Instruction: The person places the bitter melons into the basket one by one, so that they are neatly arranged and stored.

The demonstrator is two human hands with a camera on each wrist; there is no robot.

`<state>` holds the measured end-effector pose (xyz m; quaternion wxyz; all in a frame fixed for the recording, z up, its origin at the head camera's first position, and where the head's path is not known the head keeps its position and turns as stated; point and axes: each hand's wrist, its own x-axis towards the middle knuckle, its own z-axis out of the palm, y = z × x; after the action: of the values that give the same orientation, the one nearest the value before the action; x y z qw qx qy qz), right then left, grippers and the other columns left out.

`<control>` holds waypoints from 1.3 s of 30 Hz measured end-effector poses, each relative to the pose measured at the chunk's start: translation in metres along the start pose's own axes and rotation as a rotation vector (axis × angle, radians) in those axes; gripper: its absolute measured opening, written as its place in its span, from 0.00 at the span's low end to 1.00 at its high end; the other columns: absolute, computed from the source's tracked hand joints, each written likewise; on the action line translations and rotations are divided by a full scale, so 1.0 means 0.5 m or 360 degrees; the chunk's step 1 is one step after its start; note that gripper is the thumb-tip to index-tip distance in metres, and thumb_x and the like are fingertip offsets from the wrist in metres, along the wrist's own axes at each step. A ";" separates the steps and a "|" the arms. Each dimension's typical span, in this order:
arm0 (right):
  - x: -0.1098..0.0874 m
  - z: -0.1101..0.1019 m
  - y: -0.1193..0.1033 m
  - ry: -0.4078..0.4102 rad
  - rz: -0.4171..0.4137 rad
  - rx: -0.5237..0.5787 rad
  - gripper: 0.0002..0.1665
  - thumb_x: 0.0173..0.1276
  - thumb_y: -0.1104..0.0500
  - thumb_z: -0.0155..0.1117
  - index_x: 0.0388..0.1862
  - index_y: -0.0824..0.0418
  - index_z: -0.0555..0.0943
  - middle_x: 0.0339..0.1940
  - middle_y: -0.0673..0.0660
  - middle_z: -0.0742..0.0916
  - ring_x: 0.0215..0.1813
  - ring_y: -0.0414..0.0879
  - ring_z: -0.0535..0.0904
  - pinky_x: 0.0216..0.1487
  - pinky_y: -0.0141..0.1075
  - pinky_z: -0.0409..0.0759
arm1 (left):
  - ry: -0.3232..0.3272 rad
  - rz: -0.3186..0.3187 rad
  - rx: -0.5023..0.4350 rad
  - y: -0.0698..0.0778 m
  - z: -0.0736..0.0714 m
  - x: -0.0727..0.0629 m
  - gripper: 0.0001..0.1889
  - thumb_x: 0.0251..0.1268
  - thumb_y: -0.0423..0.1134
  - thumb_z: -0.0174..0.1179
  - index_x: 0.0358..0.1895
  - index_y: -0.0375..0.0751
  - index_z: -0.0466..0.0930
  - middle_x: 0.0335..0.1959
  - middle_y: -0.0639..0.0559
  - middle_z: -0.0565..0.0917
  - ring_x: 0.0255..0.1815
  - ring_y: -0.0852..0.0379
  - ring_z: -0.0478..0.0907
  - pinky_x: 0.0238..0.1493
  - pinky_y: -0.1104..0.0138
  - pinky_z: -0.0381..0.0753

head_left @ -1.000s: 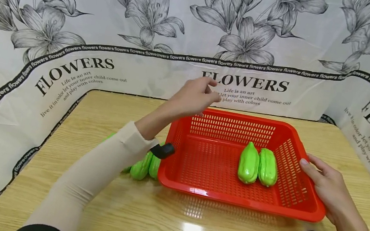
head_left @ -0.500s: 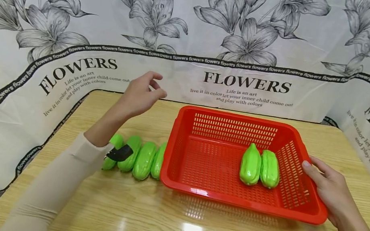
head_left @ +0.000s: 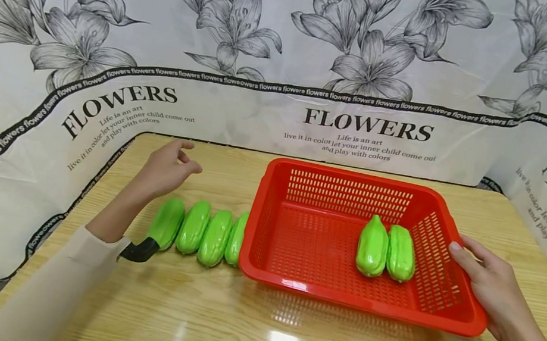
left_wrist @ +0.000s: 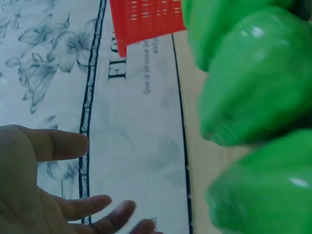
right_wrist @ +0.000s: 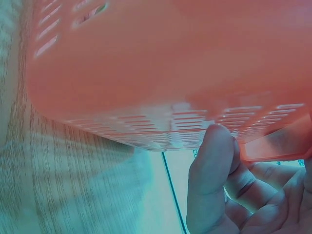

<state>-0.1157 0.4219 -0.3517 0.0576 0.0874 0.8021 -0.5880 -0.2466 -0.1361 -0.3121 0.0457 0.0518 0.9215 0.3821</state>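
Note:
My left hand [head_left: 165, 167] is over the table at the left, close behind a row of several glossy green, ridged, oblong fruits [head_left: 193, 228]. Its fingers are loosely bent, and nothing is in them. In the left wrist view the thumb and fingers are spread apart, with the fruits [left_wrist: 258, 78] large at the right. My right hand [head_left: 495, 289] grips the right side of a red plastic basket [head_left: 339, 299], thumb at the rim. In the right wrist view, bent fingers [right_wrist: 209, 170] show against the slotted wall. Two similar fruits [head_left: 373, 247] lie side by side in the basket's right half.
The basket's left side partly covers the rightmost fruit of the row. A wood-patterned table [head_left: 203, 328] carries everything. Behind and at both sides hangs a white cloth [head_left: 240, 110] printed with flowers and lettering. A black camera mount [head_left: 141, 250] sits on each wrist.
My left hand has moved left and down, away from above the basket's back left corner to the row of fruits, which shows more fully. The right hand stays at the basket.

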 end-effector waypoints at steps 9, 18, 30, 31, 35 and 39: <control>0.000 0.000 -0.001 0.0001 -0.0001 0.0048 0.45 0.80 0.46 0.54 0.84 0.61 0.47 0.39 0.35 0.86 0.37 0.41 0.87 0.34 0.45 0.89 | -0.0191 -0.0246 0.0075 -0.083 -0.018 -0.035 0.42 0.73 0.52 0.52 0.80 0.33 0.48 0.65 0.29 0.71 0.61 0.35 0.72 0.56 0.46 0.77; -0.002 0.004 0.002 0.0002 0.0009 0.0059 0.46 0.80 0.46 0.54 0.84 0.61 0.46 0.39 0.36 0.86 0.37 0.42 0.88 0.34 0.46 0.89 | -0.0401 -0.0301 0.0109 -0.121 -0.021 -0.061 0.42 0.73 0.53 0.54 0.77 0.26 0.51 0.68 0.24 0.67 0.47 0.43 0.76 0.39 0.58 0.82; -0.002 0.003 0.001 0.0009 0.0004 0.0014 0.46 0.80 0.45 0.53 0.84 0.62 0.45 0.39 0.35 0.85 0.37 0.41 0.88 0.35 0.45 0.89 | -0.0410 -0.0304 0.0105 -0.142 0.008 -0.071 0.42 0.70 0.54 0.57 0.72 0.22 0.58 0.65 0.25 0.71 0.57 0.37 0.76 0.55 0.49 0.79; -0.003 0.003 0.001 0.0009 0.0004 0.0011 0.46 0.80 0.45 0.53 0.84 0.62 0.45 0.39 0.35 0.85 0.37 0.41 0.88 0.35 0.45 0.89 | -0.0411 -0.0307 0.0103 -0.142 0.011 -0.072 0.42 0.69 0.54 0.57 0.72 0.22 0.58 0.66 0.25 0.71 0.60 0.35 0.74 0.59 0.47 0.77; -0.003 0.002 -0.001 0.0003 -0.0001 0.0044 0.46 0.80 0.46 0.54 0.84 0.62 0.45 0.39 0.35 0.86 0.37 0.42 0.88 0.34 0.45 0.89 | -0.0424 -0.0314 0.0092 -0.143 0.017 -0.073 0.42 0.69 0.54 0.57 0.72 0.22 0.59 0.68 0.25 0.68 0.68 0.30 0.67 0.66 0.42 0.71; -0.004 0.003 -0.003 -0.0006 -0.0007 0.0060 0.45 0.80 0.46 0.54 0.84 0.62 0.46 0.39 0.36 0.86 0.37 0.42 0.88 0.34 0.45 0.89 | -0.0425 -0.0306 0.0096 -0.145 0.021 -0.075 0.41 0.70 0.54 0.58 0.70 0.21 0.61 0.67 0.25 0.69 0.67 0.31 0.69 0.65 0.42 0.72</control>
<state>-0.1142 0.4202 -0.3504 0.0562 0.0857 0.7908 -0.6034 -0.2127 -0.1845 -0.3690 0.2026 0.0151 0.9190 0.3379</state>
